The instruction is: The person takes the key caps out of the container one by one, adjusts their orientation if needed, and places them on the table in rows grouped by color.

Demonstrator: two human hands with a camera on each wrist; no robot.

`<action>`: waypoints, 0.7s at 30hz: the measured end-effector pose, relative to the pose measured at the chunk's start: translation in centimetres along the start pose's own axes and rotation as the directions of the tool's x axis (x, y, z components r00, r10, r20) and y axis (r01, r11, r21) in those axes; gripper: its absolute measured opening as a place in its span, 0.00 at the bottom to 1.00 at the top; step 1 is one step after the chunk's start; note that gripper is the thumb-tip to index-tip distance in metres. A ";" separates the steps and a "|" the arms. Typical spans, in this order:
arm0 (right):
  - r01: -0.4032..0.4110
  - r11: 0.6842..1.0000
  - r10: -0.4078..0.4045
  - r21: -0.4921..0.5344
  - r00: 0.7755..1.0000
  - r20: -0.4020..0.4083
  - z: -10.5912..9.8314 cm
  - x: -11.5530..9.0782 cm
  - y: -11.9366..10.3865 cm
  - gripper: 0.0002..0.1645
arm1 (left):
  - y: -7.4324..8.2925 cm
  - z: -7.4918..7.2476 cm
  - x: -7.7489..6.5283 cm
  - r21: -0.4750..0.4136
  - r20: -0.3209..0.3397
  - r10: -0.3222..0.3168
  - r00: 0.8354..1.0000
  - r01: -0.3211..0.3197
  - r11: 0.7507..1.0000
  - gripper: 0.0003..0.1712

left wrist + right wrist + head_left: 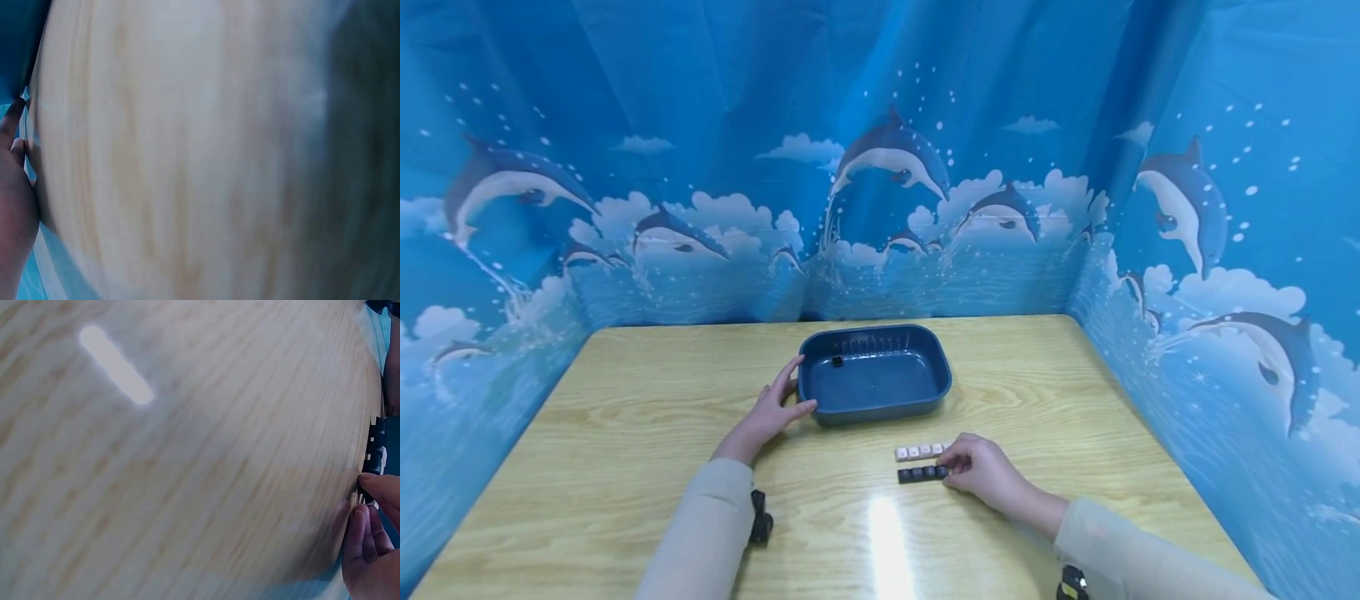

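A dark blue plastic tray (880, 382) stands toward the back of the table, with one small black keycap (837, 361) lying inside near its left end. My left hand (766, 418) rests against the tray's left side, thumb at the front corner and fingers spread along the rim. In front of the tray lie a row of white keycaps (917, 452) and, nearer me, a row of black keycaps (916, 475). With thumb and fingertips my right hand (987, 475) pinches the black keycap (942, 472) at the right end of the nearer row. That hand partly covers the white row's right end.
The wooden table (647, 433) reaches back to a blue curtain (715, 283) printed with dolphins, which also hangs along both sides. A bright light reflection (889, 546) falls on the table in front of the rows.
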State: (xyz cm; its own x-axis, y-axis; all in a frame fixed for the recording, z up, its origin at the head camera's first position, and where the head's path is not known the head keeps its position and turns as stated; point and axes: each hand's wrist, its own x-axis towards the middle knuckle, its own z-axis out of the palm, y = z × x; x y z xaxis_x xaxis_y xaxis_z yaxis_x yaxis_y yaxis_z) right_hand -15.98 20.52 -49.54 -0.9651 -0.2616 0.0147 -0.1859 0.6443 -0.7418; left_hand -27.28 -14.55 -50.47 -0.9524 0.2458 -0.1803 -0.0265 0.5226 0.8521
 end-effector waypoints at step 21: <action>0.004 0.980 -0.018 -0.200 0.997 -0.069 -2.4 0.8 0.3 0.16 | 0.1 0.0 -0.1 -0.002 -0.002 -0.016 1.000 0.016 1.000 0.50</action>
State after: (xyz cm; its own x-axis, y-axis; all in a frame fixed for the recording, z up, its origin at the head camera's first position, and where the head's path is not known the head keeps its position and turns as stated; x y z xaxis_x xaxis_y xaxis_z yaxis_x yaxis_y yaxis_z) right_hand -17.26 22.20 -48.15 -0.9720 -0.2228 0.0744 -0.2228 0.7740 -0.5927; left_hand -27.15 -14.55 -50.38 -0.9523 0.2362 -0.1930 -0.0420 0.5251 0.8500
